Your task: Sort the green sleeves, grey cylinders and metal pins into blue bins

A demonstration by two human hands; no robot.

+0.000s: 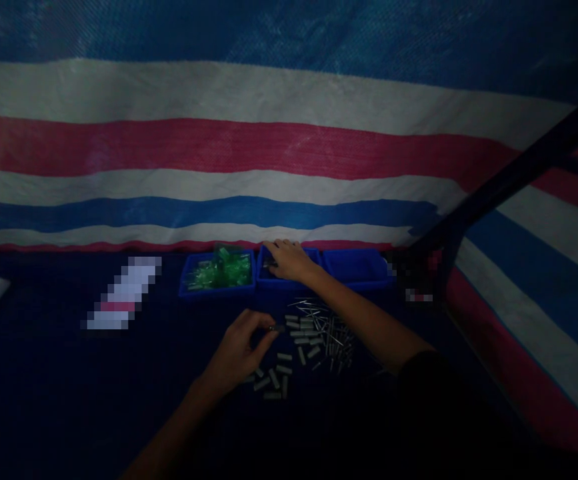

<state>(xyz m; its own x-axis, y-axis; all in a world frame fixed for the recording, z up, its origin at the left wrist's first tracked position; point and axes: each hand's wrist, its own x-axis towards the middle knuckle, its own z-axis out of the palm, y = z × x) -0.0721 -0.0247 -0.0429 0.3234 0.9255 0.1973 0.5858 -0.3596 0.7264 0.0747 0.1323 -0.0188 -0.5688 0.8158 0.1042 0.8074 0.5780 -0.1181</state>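
My left hand (243, 347) hovers over the dark blue tabletop with thumb and forefinger pinched on a small grey piece (279, 329). Its exact kind is too dark to make out. Farther forward, my right hand (289, 259) reaches over the middle blue bin (290, 285), fingers apart; its fingertips are partly hidden, and small greyish items show beside them. Between my arms lie several short grey cylinders (301, 333), with more of these cylinders below my left hand. A heap of thin metal rods (336, 340) lies under my right forearm.
A left blue bin (213, 293) holds green translucent pieces in plastic. The right blue bin (356, 267) adjoins the middle one. A pixelated pale sheet (126, 293) lies to the left. Striped sheeting (249, 147) hangs behind the table, and a dark slanted bar (509, 170) crosses at right.
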